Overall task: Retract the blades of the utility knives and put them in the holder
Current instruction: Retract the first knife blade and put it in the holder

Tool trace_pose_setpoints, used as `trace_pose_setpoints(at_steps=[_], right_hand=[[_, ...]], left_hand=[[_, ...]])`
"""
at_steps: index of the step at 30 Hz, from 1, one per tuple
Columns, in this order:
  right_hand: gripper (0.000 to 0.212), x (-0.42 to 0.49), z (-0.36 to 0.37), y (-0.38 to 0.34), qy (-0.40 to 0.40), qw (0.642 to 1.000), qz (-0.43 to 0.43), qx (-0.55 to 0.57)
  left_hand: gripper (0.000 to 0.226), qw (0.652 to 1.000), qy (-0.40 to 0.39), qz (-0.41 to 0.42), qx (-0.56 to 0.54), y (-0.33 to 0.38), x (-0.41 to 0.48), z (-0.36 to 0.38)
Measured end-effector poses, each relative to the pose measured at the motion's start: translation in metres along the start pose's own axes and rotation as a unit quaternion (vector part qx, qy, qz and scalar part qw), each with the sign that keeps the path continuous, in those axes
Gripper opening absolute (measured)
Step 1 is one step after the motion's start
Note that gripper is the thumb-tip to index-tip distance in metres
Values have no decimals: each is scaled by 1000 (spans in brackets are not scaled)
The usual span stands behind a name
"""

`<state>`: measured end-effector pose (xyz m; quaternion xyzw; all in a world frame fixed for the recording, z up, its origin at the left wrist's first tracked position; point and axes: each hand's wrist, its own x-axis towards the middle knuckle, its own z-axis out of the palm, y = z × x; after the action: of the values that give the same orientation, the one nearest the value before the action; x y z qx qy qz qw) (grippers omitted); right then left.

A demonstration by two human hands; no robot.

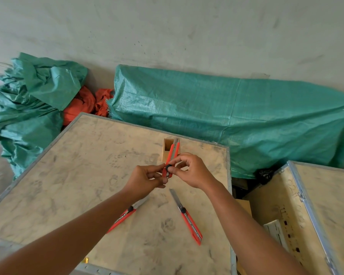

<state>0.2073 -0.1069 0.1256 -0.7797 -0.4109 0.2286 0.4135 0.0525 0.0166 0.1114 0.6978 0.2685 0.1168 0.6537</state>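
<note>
Both hands meet over the middle of the plywood counter [72,175], holding one red utility knife [172,157] between them. The left hand [145,178] pinches the knife's lower end with its fingers [157,171] curled around the body. The right hand [191,169] closes thumb and forefinger on the black slider knob [169,167], the other fingers loosely bent. The knife points toward 12 o'clock, its upper end passing in front of the wooden holder [166,150]; whether it touches the holder cannot be told. Whether any blade still shows at the tip cannot be told either.

The holder is a small open-topped wooden box standing upright on the counter, just past the hands at 12 o'clock. What can be seen of its inside looks bare, though the held knife hides part of the opening.

Two more red knives lie flat on the counter nearer the person. The knife at 7 o'clock [123,216] lies partly under the left forearm, blade out and pointing toward 1 o'clock. The knife at 5 o'clock [187,216] lies between the forearms, its blade out and pointing toward 11 o'clock.

At 3 o'clock stands an open plywood crate [282,205] with pale flat pieces inside, too unclear to name. Green tarpaulin [226,108] covers bundles beyond the counter.
</note>
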Motion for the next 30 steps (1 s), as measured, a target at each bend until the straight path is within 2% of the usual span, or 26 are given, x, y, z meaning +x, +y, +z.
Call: trace_pose_setpoints(at_steps=[2,7,10,12,17,20,30], right_hand=[[17,-1,-1,-3,23,1000,-2,-16],[29,-1,-5,-3,1,1000,-4,-17],[18,1,-4,-2,33,999,-14,-23],[20,2,-2,-2,62,997,-13,-33],[25,4,-7,-2,49,999,-12,-8],[18,7,-7,3,62,998,-25,-18],[20,54,-15,29,146,987,38,45]], left_hand=[[45,1000,-5,1,12,1,1,0],[45,1000,-3,10,11,5,5,0],[45,1000,-10,16,10,9,8,1],[45,1000,-9,15,15,11,10,2],[45,999,-8,17,29,15,16,2],[45,999,-8,22,41,16,21,3],[52,994,-33,10,106,13,67,6]])
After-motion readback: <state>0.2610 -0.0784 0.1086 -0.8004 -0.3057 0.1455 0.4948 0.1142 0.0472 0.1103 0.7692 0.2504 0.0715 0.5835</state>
